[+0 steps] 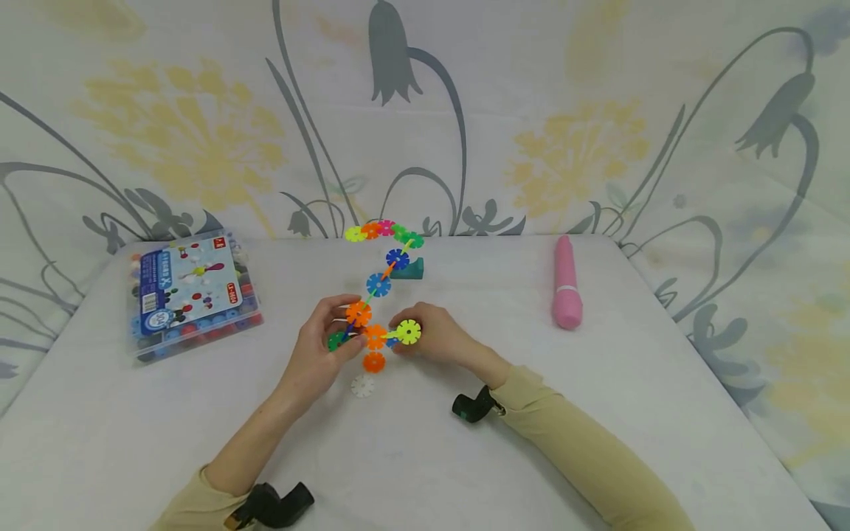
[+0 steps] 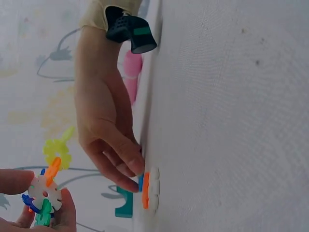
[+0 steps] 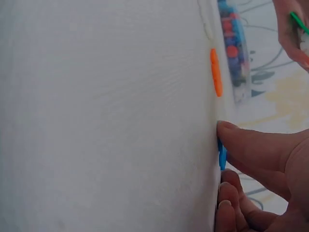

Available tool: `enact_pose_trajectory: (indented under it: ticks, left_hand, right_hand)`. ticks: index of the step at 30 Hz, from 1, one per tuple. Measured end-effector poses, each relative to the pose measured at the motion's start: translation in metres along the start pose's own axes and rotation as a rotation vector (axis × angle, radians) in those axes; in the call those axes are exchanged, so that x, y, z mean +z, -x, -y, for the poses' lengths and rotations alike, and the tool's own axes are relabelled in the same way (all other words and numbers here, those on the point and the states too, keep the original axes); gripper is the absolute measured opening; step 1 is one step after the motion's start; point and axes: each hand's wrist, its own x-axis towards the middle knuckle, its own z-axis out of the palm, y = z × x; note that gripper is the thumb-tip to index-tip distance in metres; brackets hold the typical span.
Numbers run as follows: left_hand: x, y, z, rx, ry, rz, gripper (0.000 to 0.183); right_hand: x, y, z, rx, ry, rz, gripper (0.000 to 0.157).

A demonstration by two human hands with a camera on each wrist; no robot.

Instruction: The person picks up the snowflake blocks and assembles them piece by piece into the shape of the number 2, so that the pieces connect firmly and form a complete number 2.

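Note:
My left hand (image 1: 315,343) grips a chain of interlocking snowflake discs (image 1: 378,285) raised over the table. The chain runs up and bends left at its top; a yellow disc (image 1: 408,332) sticks out on its right side. In the left wrist view, the fingers pinch around a white disc (image 2: 44,192) and a green disc (image 2: 43,215). Down at the tabletop, my right hand (image 1: 434,333) pinches a loose blue disc (image 3: 222,153) by its edges between thumb and fingers. Beside it lie a loose orange disc (image 1: 374,362) and a white one (image 1: 362,386).
A clear lidded case (image 1: 195,295) of colourful beads stands at the left. A pink cylindrical object (image 1: 567,284) lies at the right. Behind the chain sits a small teal block (image 1: 408,269). Patterned cloth (image 1: 425,133) rises along the table's back edge.

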Motion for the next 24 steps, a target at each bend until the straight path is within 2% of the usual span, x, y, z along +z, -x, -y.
enact_pose_trajectory:
  ticks: [4, 9, 14, 24]
  left_hand:
    - [0.002, -0.001, 0.000, 0.008, 0.009, 0.003, 0.051]
    - [0.003, -0.001, 0.001, -0.001, 0.009, 0.008, 0.052]
    - [0.005, 0.000, 0.000, -0.006, 0.011, 0.014, 0.052]
    - [0.004, 0.001, 0.002, -0.030, 0.011, 0.013, 0.052]
  right_hand:
    - [0.001, 0.001, 0.001, 0.008, 0.038, -0.013, 0.024]
    - [0.003, 0.004, -0.001, 0.024, 0.030, -0.042, 0.025]
    - [-0.001, 0.016, -0.007, -0.035, 0.004, -0.078, 0.023]
    - [-0.031, 0.054, -0.018, -0.155, -0.199, -0.119, 0.006]
